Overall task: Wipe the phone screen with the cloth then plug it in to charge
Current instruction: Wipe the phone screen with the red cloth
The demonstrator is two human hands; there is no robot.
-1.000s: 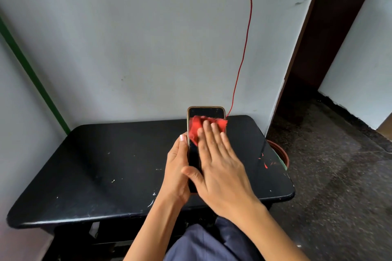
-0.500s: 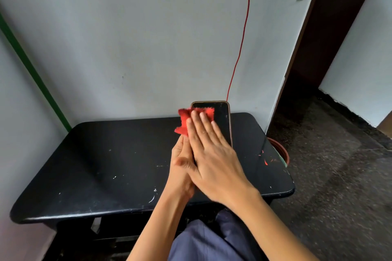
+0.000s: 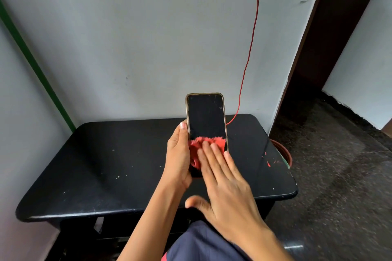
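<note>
A phone (image 3: 205, 115) with a dark screen and a gold-coloured rim is held upright above the black table (image 3: 110, 163). My left hand (image 3: 177, 155) grips its left edge from behind, thumb along the side. A small red cloth (image 3: 200, 146) lies crumpled on the lower part of the screen. My right hand (image 3: 222, 184) presses it there with flat, outstretched fingers, thumb spread out below. A thin red cable (image 3: 250, 48) hangs down the wall and reaches the table behind the phone; its end is hidden.
The table stands against a pale grey wall, with a green strip (image 3: 36, 70) slanting down the left corner. A reddish pot (image 3: 285, 153) sits on the floor by the table's right end. A dark doorway (image 3: 335, 27) opens at the right. My dark blue trouser leg shows at the bottom.
My right hand has slid the red cloth from the top of the screen down to its lower part. The upper screen is now uncovered.
</note>
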